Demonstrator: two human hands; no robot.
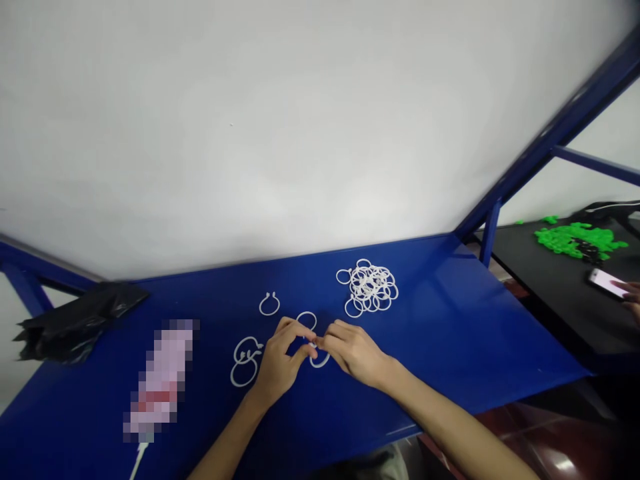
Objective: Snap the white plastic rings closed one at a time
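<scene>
White ring [321, 362] well inside the table [450, 333]

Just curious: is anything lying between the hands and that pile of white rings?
Nothing visible does. The left hand and right hand pinch a white ring; only bare blue table lies between them and the pile.

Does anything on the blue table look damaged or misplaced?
Nothing looks damaged or spilled. A heap of white plastic rings lies behind; the left hand and right hand pinch a single ring, and one loose ring seems open on top.
</scene>
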